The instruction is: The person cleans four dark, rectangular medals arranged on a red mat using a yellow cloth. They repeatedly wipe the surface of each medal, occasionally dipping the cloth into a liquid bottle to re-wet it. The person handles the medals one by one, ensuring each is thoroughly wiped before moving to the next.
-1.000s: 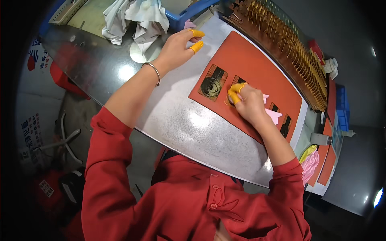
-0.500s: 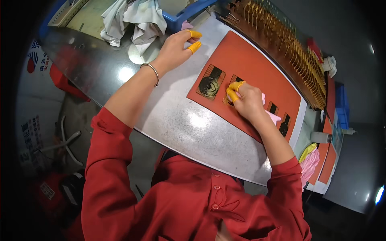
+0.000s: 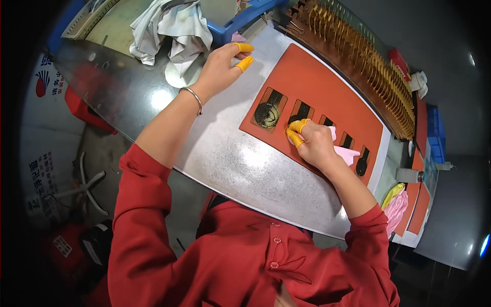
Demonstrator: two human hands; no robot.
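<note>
Over the far left part of the bench my left hand (image 3: 222,66) hovers with thumb and forefinger apart, both in yellow finger cots, and nothing shows between them. My right hand (image 3: 316,142) has yellow finger cots too. Its fingers are closed on a pink cloth (image 3: 348,154) that sticks out behind the palm. Those fingertips rest at the lower end of a black-and-gold patterned plate (image 3: 303,109), covering part of it. To its left lies a similar plate (image 3: 268,110) with a round emblem. Several such plates lie in a row on the orange mat (image 3: 327,87).
A long rack of thin gold pieces (image 3: 358,56) lines the mat's far side. White rags (image 3: 174,28) and a blue bin (image 3: 240,23) stand at the back left. At right are a bottle (image 3: 409,175) and pink and yellow cloths (image 3: 396,210). The metal bench (image 3: 245,169) has a curved front edge.
My right fingertips have shifted down to the plate's lower end, so more of its upper part shows. The left hand stays in about the same place.
</note>
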